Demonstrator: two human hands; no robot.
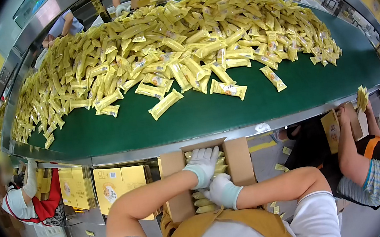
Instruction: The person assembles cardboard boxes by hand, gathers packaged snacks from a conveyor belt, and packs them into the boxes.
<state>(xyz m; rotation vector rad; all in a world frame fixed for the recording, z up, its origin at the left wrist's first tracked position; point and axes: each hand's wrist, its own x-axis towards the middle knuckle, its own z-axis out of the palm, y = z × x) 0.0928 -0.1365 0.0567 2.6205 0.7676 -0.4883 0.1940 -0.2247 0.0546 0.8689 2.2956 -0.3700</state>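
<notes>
An open cardboard box (181,207) stands in front of me at the belt's edge, with yellow wrapped snack packets (205,209) lined up inside. My left hand (203,165), in a white glove, lies over the upper packets with its fingers stretched out. Just below it, my right hand (222,192), also gloved, rests on the packets with its fingers extended toward the left; the fingertips are partly hidden. Neither hand visibly lifts a packet. Beyond the box, a large heap of the same yellow packets (174,39) covers much of the green conveyor belt (153,133).
Flattened yellow cartons (122,185) stand upright to the left of the box. Co-workers stand on both sides and across the belt; the right one (368,162) holds packets and a box. A metal rail (113,158) edges the belt. Several packets lie on the floor.
</notes>
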